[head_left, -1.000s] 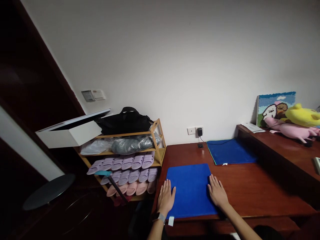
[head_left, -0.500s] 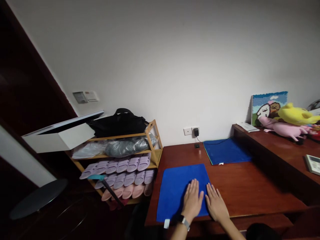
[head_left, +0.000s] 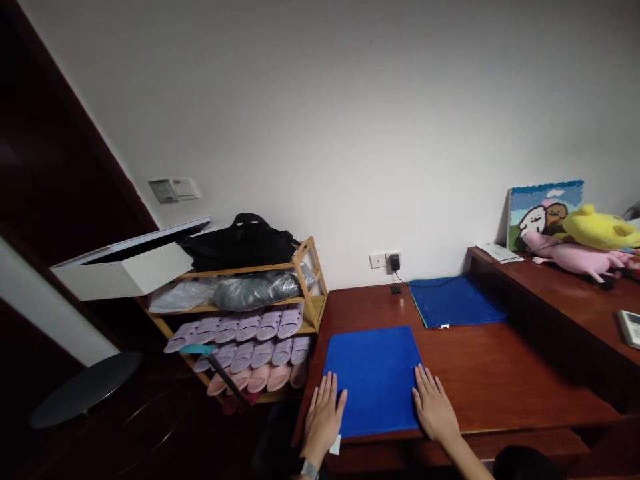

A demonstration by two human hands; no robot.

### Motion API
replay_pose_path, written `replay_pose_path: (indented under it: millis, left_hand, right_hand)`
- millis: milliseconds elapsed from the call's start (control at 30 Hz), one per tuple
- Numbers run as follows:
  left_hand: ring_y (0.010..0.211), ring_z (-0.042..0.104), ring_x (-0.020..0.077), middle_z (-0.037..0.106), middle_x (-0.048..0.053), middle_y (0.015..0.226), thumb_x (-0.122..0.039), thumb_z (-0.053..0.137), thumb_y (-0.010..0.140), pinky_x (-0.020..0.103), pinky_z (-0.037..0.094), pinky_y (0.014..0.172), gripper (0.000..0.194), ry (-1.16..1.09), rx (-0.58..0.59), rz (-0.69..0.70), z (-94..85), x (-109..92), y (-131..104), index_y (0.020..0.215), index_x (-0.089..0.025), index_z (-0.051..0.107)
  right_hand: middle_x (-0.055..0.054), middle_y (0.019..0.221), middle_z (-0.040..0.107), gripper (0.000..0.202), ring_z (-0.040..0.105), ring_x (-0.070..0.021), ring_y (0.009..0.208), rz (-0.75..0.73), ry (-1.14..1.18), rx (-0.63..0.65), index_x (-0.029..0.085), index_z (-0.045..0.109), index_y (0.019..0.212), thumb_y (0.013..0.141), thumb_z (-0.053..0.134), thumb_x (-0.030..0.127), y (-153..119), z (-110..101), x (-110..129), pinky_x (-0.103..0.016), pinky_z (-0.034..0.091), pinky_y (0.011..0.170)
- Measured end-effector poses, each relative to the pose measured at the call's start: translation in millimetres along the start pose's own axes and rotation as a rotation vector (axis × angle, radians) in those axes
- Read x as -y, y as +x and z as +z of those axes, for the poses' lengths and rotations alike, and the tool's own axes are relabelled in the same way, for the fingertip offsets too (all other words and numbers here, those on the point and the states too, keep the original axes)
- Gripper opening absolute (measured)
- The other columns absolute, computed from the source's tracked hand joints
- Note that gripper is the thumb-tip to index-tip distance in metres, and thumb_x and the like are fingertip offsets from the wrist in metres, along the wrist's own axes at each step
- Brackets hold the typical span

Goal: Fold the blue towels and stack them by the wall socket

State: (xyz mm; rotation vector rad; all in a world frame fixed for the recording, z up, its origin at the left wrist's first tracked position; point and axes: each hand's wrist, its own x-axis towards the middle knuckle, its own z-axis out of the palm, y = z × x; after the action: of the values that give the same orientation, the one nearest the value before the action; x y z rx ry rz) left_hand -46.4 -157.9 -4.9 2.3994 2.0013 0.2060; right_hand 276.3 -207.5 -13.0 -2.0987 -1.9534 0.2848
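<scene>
A blue cloth lies flat on the reddish-brown wooden desk, close to its front left corner. My left hand rests flat on the cloth's left edge, fingers stretched out, a watch band on the wrist. Along the right edge lies my right hand, also flat with fingers extended, partly over cloth and partly over wood. A white tag sticks out at the cloth's front left corner, beside my left wrist. Neither hand grips anything.
A second blue cloth lies at the back, a black cable across it from a plug. Left stands a shoe rack with slippers and a black bag. Plush toys sit on the raised ledge at right.
My left hand has moved left, from the right part of the cloth to its left edge. My right hand stays at the right edge. The view has shifted slightly.
</scene>
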Motion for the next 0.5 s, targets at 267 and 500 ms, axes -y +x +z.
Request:
replay_pose_path:
  millis: [267,500]
  left_hand:
    - [0.158,0.023,0.0248,0.024,0.01,0.171,-0.06,0.018,0.107,0.045,0.027,0.129,0.075,0.006,-0.062,-0.007,13.4,12,-5,0.164,-0.012,0.029]
    - [0.156,0.029,0.0286,0.032,0.013,0.168,-0.058,0.026,0.106,0.048,0.031,0.127,0.073,0.03,-0.08,0.005,-1.1,3,2,0.161,-0.012,0.035]
  right_hand:
    - [-0.005,0.17,0.027,0.068,0.023,-0.0237,0.159,0.027,-0.02,0.009,0.012,0.029,0.163,0.104,0.017,0.044,20,-9,0,-0.046,0.018,0.13]
    - [-0.006,0.171,0.025,0.068,0.021,-0.0237,0.159,0.017,-0.045,0.029,0.01,0.026,0.164,0.104,0.018,0.042,43,-11,4,-0.044,0.017,0.13]
